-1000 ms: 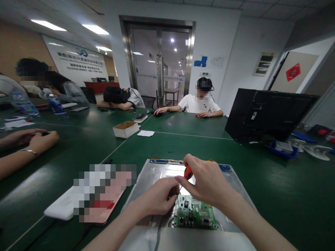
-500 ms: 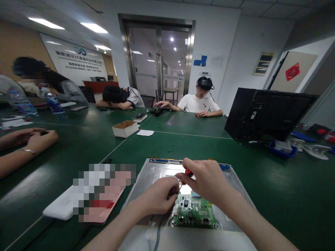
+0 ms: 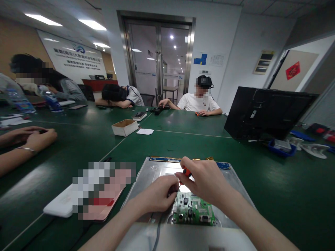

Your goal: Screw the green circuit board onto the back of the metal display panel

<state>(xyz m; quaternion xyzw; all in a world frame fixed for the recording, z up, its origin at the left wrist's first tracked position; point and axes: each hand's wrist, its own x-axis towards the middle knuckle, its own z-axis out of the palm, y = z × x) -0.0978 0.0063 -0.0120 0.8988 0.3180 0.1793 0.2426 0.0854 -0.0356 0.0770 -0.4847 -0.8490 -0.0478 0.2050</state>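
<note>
My right hand (image 3: 202,177) is closed around the red-and-black handle of a screwdriver (image 3: 186,172), and its thin shaft slants down toward my left fingertips. My left hand (image 3: 163,193) is curled beside the shaft at the upper left corner of a green circuit board (image 3: 193,209). Whatever its fingers pinch is hidden. The board lies on the silvery metal back of a flat display panel (image 3: 153,170). Along the panel's far edge runs a narrow blue circuit strip (image 3: 223,165). A grey cable (image 3: 157,232) comes from under my left wrist toward me.
Left of the panel lie a white phone-like slab (image 3: 59,205) and a pink one (image 3: 101,216), partly blurred out. Beyond are an open white box (image 3: 125,129), a black monitor (image 3: 267,113) and a blue tray (image 3: 281,150). Another person's hands (image 3: 39,139) rest at left; several people sit around.
My right hand has shifted slightly left and turned a little with the screwdriver. My left hand stays nearly still. Across the table, a person's hand has moved over a black object.
</note>
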